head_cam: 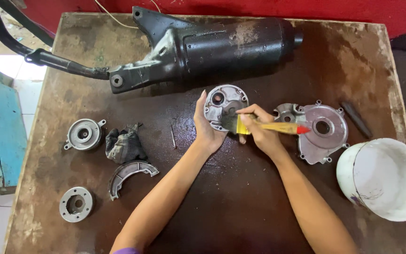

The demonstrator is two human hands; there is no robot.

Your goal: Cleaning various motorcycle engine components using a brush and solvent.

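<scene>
**Round cover plate held and brushed at table centre**

Round cover plate [223,104], grey cast metal with a bored hole and bolt lugs, is tilted up off the table [240,197] near its middle, just in front of the black exhaust muffler [222,47]. I see my left hand [207,127] cupped around the plate's lower left edge, fingers curled behind it and thumb along the rim. My right hand [259,129] is pinched on the paintbrush [264,126], a yellow handle with a red tip; the bristle end touches the plate's face and the handle points right.

Just right of the brush lies a larger engine cover [323,134], flat on the table. A dark flat bar [355,120] lies beyond it, and a white bucket [386,178] stands at the right edge.

To the left I see a thin nail [173,136], a crumpled dark rag [124,143], a curved brake shoe [130,175], a round hub plate [83,134] and a flanged ring [75,204], all well apart from my hands
</scene>
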